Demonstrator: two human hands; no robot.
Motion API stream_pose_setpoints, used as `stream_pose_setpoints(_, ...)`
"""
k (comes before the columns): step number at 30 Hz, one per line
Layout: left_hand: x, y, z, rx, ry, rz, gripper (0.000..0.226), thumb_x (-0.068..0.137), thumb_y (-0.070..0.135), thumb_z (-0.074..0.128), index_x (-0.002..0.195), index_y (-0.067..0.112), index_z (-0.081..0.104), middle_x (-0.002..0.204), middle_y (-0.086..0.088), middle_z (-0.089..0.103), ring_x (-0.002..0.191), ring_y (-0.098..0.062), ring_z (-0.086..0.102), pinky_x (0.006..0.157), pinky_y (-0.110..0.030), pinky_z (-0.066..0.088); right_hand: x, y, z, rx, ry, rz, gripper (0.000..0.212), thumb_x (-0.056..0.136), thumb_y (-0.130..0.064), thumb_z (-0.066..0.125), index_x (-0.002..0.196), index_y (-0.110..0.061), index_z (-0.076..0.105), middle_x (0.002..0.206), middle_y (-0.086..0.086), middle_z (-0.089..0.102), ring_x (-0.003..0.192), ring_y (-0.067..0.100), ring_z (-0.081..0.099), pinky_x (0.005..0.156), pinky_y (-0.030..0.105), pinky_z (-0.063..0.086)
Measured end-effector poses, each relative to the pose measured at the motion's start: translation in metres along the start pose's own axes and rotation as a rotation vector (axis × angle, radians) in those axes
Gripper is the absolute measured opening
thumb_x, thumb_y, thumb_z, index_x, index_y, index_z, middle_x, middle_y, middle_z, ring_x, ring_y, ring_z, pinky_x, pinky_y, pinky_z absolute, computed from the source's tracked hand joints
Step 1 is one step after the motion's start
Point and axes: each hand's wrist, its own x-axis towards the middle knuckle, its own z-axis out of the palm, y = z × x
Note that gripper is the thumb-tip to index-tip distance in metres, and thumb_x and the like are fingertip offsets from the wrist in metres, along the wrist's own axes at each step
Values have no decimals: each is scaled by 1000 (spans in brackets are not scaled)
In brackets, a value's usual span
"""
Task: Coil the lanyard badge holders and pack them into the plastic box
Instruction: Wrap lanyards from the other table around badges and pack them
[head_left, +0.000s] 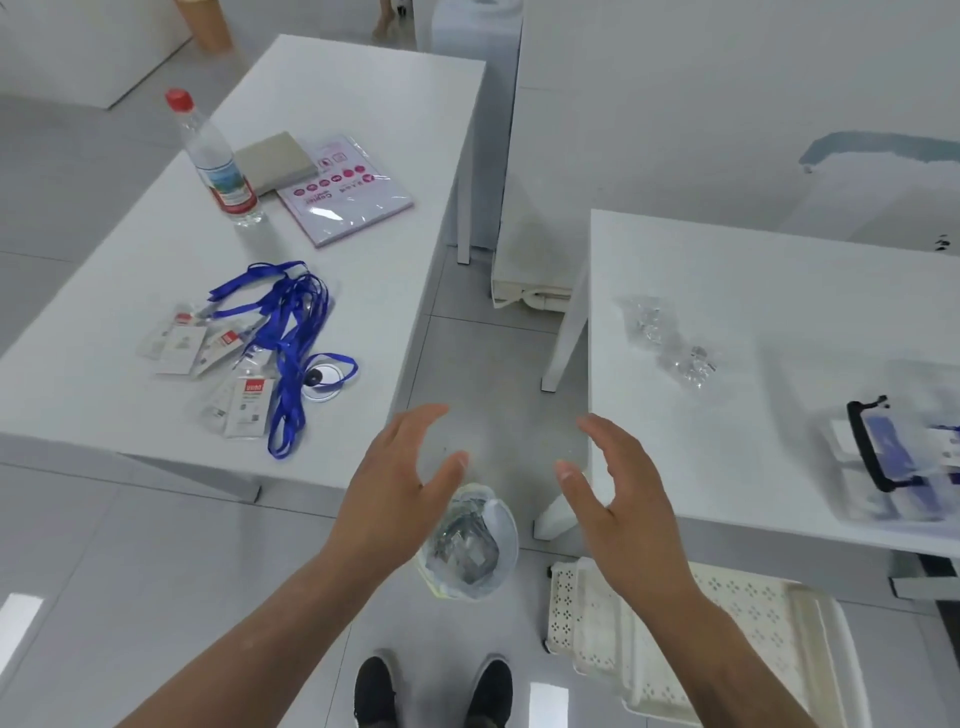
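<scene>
Hovering over the floor gap between two white tables, the left hand (395, 483) and right hand (623, 493) face each other with fingers relaxed and spread, holding nothing. A tangle of blue lanyard badge holders (254, 353) lies on the left table (363, 130), near a water bottle (215, 161). The clear plastic box (898, 447) (blurred, black latch) sits on the right table (753, 270).

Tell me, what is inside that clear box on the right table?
The clear box shows blue lanyard straps and white cards through its blurred wall, under a black handle. What lies lower down is hidden.
</scene>
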Motion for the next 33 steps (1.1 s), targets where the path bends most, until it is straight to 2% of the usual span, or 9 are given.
stream_pose_setpoints(6, 16, -44, -43, -13, 54, -10, 47, 94, 39, 58, 138, 36, 45, 127, 25, 44, 122, -5, 48, 105, -37, 45, 17, -33, 59, -22, -37, -32, 46, 94, -51, 50, 137, -40, 42, 142, -23, 42, 134, 2, 38, 110, 38, 38)
stream_pose_setpoints(13, 47, -129, -119, -7, 53, -31, 45, 93, 32, 61, 136, 34, 48, 128, 22, 48, 121, -6, 50, 102, -32, 45, 40, -96, 171, -43, -72, -7, 40, 94, -46, 54, 133, -40, 46, 134, -25, 45, 125, -1, 41, 106, 30, 39)
stream_pose_setpoints(18, 76, -199, -172, 67, 31, -107, 46, 92, 31, 62, 135, 36, 48, 130, 16, 53, 108, -5, 54, 90, -28, 49, 53, -141, 252, -29, -116, 86, 28, 93, -41, 59, 120, -41, 59, 117, -30, 55, 112, -2, 50, 98, 27, 44)
stream_pose_setpoints(21, 95, -234, -187, 132, -5, -197, 49, 92, 37, 62, 138, 35, 46, 135, 13, 53, 107, -7, 57, 89, -28, 51, 66, -165, 295, -75, -220, 112, 25, 92, -37, 59, 117, -39, 61, 111, -26, 60, 101, -2, 56, 91, 27, 49)
stream_pose_setpoints(25, 119, -259, -186, 174, -60, -271, 56, 90, 41, 65, 141, 30, 44, 137, 9, 54, 113, -12, 59, 91, -31, 53, 101, -182, 342, -245, -345, 75, 34, 94, -38, 59, 128, -38, 55, 122, -17, 57, 99, 3, 57, 88, 18, 48)
stream_pose_setpoints(29, 134, -277, -174, 237, -93, -262, 62, 85, 47, 67, 139, 29, 44, 133, 8, 52, 112, -13, 58, 87, -32, 55, 138, -187, 375, -373, -386, 8, 50, 89, -35, 62, 136, -38, 45, 137, -15, 48, 107, 8, 59, 86, 28, 53)
stream_pose_setpoints(33, 137, -287, -168, 277, -106, -233, 60, 83, 45, 70, 134, 30, 44, 129, 9, 48, 109, -12, 54, 82, -29, 54, 158, -182, 389, -481, -388, 4, 75, 83, -38, 69, 147, -33, 29, 150, -12, 32, 116, 13, 56, 80, 29, 52)
